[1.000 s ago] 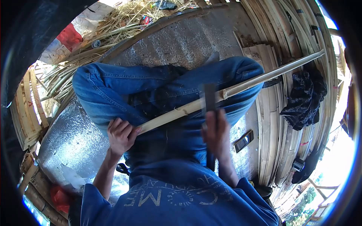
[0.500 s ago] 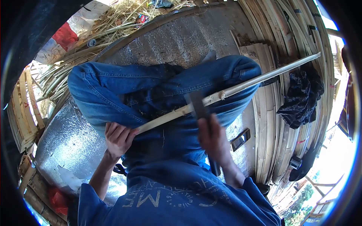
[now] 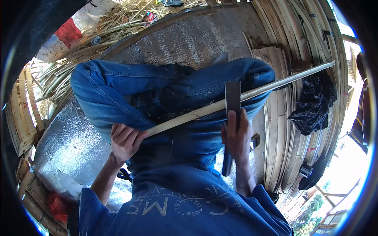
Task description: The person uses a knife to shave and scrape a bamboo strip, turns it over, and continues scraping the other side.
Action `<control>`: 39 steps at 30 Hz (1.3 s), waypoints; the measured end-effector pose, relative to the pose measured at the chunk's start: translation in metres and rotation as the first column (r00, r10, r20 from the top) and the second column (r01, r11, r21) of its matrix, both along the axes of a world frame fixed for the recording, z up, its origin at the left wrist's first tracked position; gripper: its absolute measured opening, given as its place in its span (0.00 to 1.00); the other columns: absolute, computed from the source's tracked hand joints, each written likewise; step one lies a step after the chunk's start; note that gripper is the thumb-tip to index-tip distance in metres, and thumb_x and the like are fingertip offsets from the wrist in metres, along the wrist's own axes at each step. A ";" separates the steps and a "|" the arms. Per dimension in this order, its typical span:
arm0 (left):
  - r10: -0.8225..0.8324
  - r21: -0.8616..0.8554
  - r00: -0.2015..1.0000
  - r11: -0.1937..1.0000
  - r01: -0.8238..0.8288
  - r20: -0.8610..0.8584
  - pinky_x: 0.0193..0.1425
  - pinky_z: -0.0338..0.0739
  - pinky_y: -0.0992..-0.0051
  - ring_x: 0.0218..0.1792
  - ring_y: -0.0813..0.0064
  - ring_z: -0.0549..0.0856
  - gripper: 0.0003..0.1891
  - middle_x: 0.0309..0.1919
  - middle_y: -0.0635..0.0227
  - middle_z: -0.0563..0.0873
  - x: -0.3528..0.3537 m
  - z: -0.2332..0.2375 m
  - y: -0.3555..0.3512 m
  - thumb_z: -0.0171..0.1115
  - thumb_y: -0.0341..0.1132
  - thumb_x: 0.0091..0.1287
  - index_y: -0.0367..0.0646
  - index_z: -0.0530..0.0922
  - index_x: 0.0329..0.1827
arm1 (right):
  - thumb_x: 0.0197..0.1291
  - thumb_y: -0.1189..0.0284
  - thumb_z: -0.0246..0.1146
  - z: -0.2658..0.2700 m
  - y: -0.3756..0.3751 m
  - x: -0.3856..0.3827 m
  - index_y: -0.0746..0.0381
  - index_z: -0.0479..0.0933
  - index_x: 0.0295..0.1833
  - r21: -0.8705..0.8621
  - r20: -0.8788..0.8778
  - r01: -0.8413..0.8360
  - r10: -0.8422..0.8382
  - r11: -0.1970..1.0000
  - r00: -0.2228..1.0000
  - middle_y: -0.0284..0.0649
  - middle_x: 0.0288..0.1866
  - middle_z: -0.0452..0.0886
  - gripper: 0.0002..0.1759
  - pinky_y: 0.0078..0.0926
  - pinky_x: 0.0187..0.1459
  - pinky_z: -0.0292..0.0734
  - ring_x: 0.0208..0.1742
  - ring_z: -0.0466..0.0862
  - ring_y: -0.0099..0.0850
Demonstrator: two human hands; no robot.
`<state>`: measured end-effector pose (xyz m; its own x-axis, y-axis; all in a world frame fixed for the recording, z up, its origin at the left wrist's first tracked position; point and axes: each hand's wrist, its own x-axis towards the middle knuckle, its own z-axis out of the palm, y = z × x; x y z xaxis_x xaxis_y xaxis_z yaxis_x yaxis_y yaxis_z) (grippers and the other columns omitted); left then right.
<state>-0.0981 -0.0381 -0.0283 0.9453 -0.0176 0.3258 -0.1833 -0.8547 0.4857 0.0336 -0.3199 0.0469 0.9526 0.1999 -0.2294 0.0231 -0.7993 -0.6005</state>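
A long, pale bamboo strip lies slantwise across my crossed legs, its far end reaching over the stacked slats at upper right. My left hand is closed around the near end of the strip, by my left thigh. In my right hand is a broad, square-ended knife, with a finger stretched along the blade. The blade crosses over the strip above my right thigh. Its dark handle shows below the palm. Small shavings dot my jeans.
Split bamboo slats are stacked along the right, with a dark patterned cloth on them. A phone lies beside my right hand, partly hidden. Silvery foil sheeting covers the ground. Bamboo scraps are heaped at upper left.
My right hand has moved right and slightly up along the bamboo strip with the knife, now covering part of the phone. My left hand keeps its hold, barely shifted.
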 end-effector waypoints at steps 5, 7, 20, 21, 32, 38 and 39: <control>-0.008 -0.005 1.000 1.000 0.008 0.017 0.33 0.64 0.69 0.25 0.73 0.71 0.12 0.19 0.73 0.73 0.003 0.002 0.001 0.72 0.38 0.56 0.43 0.78 0.22 | 0.71 0.63 0.53 0.009 0.027 -0.011 0.65 0.69 0.39 0.117 -0.336 0.155 -0.108 0.981 0.936 0.45 0.17 0.77 0.15 0.37 0.18 0.72 0.17 0.81 0.39; -0.013 -0.009 1.000 1.000 0.013 0.001 0.33 0.64 0.69 0.25 0.72 0.71 0.12 0.19 0.73 0.73 0.000 0.002 0.001 0.72 0.38 0.55 0.43 0.78 0.22 | 0.71 0.63 0.53 0.020 0.017 0.006 0.65 0.68 0.40 0.041 -0.358 0.300 -0.266 0.953 0.895 0.47 0.18 0.78 0.15 0.42 0.19 0.72 0.19 0.82 0.42; 0.002 -0.025 1.000 1.000 -0.002 -0.010 0.33 0.63 0.68 0.24 0.71 0.71 0.12 0.19 0.72 0.73 0.001 -0.003 0.000 0.73 0.36 0.55 0.43 0.78 0.21 | 0.69 0.66 0.55 -0.006 0.031 -0.031 0.64 0.67 0.39 0.118 -0.175 0.069 -0.048 0.991 0.983 0.42 0.15 0.70 0.12 0.39 0.20 0.68 0.17 0.76 0.36; 0.005 -0.031 0.999 0.999 -0.006 -0.031 0.33 0.63 0.69 0.24 0.71 0.71 0.12 0.19 0.72 0.72 0.000 -0.002 0.001 0.73 0.36 0.55 0.43 0.78 0.21 | 0.68 0.68 0.57 -0.001 0.040 -0.034 0.63 0.69 0.42 0.074 -0.211 0.006 0.009 0.997 0.977 0.55 0.19 0.73 0.09 0.44 0.21 0.69 0.22 0.78 0.55; -0.017 -0.064 0.993 0.998 0.009 -0.116 0.30 0.60 0.70 0.22 0.73 0.69 0.17 0.16 0.73 0.71 0.005 0.001 0.005 0.72 0.38 0.56 0.46 0.73 0.17 | 0.73 0.60 0.50 -0.007 0.007 -0.007 0.60 0.67 0.35 0.027 -0.018 0.044 -0.043 0.999 0.999 0.33 0.15 0.70 0.16 0.27 0.14 0.67 0.15 0.74 0.24; -0.024 -0.046 0.994 0.999 0.019 -0.109 0.30 0.59 0.70 0.21 0.72 0.69 0.17 0.17 0.73 0.71 0.008 0.001 0.007 0.72 0.39 0.56 0.46 0.72 0.16 | 0.72 0.65 0.52 -0.024 0.019 -0.027 0.61 0.69 0.37 0.134 0.026 -0.079 0.077 0.988 0.997 0.34 0.17 0.70 0.12 0.23 0.14 0.63 0.13 0.70 0.22; -0.025 -0.055 0.993 0.998 0.019 -0.113 0.30 0.59 0.69 0.21 0.72 0.69 0.17 0.17 0.73 0.70 0.006 0.002 0.006 0.72 0.39 0.55 0.46 0.72 0.16 | 0.73 0.64 0.51 -0.015 0.017 -0.020 0.61 0.69 0.37 0.208 -0.225 0.153 -0.105 0.966 0.969 0.33 0.17 0.70 0.12 0.23 0.14 0.63 0.13 0.70 0.21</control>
<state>-0.0918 -0.0317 -0.0267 0.9757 -0.0242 0.2178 -0.1430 -0.8233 0.5493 0.0133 -0.3031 0.0323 0.9085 0.1471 -0.3912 -0.2175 -0.6330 -0.7430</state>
